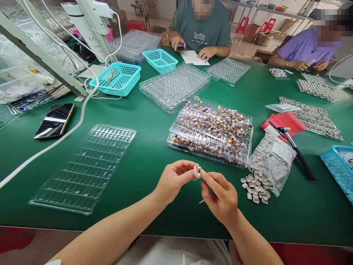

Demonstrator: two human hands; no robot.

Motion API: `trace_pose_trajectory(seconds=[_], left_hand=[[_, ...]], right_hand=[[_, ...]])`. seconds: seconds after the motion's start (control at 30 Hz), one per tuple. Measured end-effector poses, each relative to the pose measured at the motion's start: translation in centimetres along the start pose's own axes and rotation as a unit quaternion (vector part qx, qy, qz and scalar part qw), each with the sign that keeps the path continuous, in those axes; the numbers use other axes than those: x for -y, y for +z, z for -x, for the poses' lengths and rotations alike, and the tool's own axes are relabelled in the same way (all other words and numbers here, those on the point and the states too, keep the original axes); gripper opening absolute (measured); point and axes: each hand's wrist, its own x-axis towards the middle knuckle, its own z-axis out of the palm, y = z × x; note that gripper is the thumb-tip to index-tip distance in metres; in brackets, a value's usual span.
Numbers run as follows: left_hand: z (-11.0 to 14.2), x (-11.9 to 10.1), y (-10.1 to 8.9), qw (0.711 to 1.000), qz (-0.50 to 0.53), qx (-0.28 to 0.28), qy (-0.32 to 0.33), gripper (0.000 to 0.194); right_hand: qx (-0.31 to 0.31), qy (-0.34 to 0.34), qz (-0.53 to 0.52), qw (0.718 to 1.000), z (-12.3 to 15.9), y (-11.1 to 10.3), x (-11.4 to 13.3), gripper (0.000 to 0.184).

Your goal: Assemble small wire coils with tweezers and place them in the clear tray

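Observation:
A small off-white plastic housing with a yellow bit and dark wires inside is pinched between the fingertips of my left hand. My right hand touches the housing's right side with a fingertip. Its curled fingers also hold a thin metal tool, whose narrow end sticks out to the left; its exact kind is unclear. Just beyond my hands, stacked clear trays carry many similar housings with wires and yellow tabs. Loose off-white shells lie to the right, spilling from a clear plastic bag.
A clear compartment tray and a phone lie left, under a white cable. Turquoise baskets and more clear trays stand farther back. A black-handled tool lies right, near a blue basket. Two people sit opposite.

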Motion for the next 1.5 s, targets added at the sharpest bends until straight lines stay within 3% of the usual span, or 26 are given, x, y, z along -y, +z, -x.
trace_pose_trajectory(seconds=[0.9,1.5], left_hand=[[-0.02,0.05,0.04,1.000,0.006,0.007,-0.002,0.014],[0.36,0.24,0.60,0.991,0.079,0.054,-0.092,0.012]], right_hand=[[0.004,-0.001,-0.004,1.000,-0.04,-0.04,0.02,0.058],[-0.058,-0.035,0.055,0.996,0.19,-0.07,-0.22,0.030]])
